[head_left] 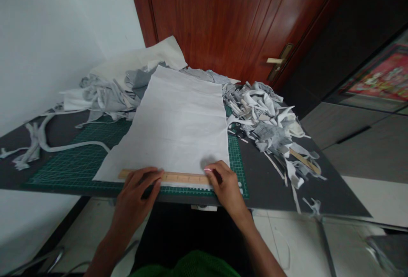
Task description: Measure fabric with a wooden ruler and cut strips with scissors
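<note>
A white cloth (181, 128) lies spread over a green cutting mat (79, 158). Along its near edge rests a wooden ruler (183, 178), roughly parallel to the table's front. My left hand (137, 189) is on the ruler's left part, thumb and fingers bent together against it. At the ruler's right end, my right hand (225, 183) grips it with curled fingers, thumb below. A small pink spot shows at the right fingertips; I cannot tell what it is.
Grey and white fabric scraps (270, 119) are heaped on the right, with a wooden strip (305, 161) among them. More crumpled cloth (108, 92) lies at the back left. White strips (35, 141) trail on the left. Behind the dark table (318, 192) stands a brown door (210, 17).
</note>
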Available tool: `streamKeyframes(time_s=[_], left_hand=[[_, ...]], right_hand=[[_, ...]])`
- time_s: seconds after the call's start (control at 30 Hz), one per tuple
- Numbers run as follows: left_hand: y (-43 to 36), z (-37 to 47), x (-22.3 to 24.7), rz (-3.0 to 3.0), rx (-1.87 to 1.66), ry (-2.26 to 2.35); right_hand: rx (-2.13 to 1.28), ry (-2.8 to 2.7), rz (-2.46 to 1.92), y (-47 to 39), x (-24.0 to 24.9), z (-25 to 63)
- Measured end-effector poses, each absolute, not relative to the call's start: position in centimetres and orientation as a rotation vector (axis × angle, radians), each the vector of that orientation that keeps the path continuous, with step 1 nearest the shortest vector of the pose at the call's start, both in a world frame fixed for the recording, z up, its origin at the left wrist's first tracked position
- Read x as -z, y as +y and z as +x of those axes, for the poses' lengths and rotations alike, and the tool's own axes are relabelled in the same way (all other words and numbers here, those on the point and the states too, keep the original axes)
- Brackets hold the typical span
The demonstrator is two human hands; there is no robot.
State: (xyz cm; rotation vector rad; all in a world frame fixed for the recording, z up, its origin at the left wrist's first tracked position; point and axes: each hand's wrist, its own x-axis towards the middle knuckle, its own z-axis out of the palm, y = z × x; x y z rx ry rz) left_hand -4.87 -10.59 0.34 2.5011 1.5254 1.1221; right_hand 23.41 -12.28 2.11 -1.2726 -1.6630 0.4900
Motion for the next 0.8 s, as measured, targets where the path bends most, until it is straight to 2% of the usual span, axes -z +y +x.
streamKeyframes(time_s=[0.23,0.4,0.5,0.8], left_hand=[[-10.5,-5.0,-0.3,2.498,-1.133,1.524],[-10.2,-5.6,-0.4,2.663,-1.066,1.226],[-10.3,-5.9,-0.2,2.738,-1.009,1.195],[-11.0,-5.9,-0.3,2.844,-0.922,1.146]], right_hand=[[-0.538,-1.683,-1.249,-11.9,-2.3,23.5],[-0.546,-1.709,-1.254,-11.8,-2.0,23.6],[-0.528,-1.732,-1.268,-11.9,-2.2,23.1],[-0.625,-2.068,-1.139,-11.4,-4.5,19.2]])
